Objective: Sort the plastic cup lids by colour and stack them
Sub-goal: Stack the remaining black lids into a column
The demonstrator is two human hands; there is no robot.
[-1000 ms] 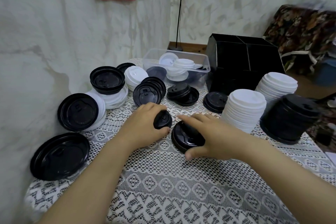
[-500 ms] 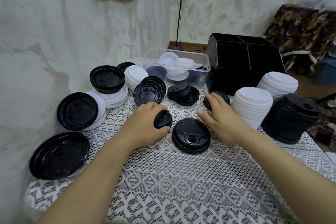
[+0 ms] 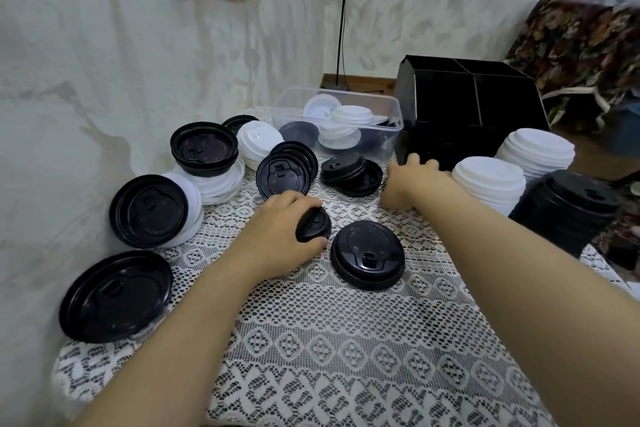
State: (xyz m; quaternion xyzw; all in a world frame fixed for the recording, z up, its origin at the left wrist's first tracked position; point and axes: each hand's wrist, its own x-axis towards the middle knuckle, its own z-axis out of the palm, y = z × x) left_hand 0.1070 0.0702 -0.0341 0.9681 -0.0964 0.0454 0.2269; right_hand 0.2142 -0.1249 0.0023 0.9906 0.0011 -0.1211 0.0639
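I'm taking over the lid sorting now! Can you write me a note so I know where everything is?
Left hand grips a small black lid. Right hand reaches low beside the near white stack; its grip is hidden.
Done, on the right: near white stack, far white stack, tall black stack.
Left to do: the flat black lid in front, mixed lids by the wall, more in the clear tub.

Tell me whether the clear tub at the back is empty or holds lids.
Holds lids: through the clear tub wall show several white lids and a dark lid, mixed together.
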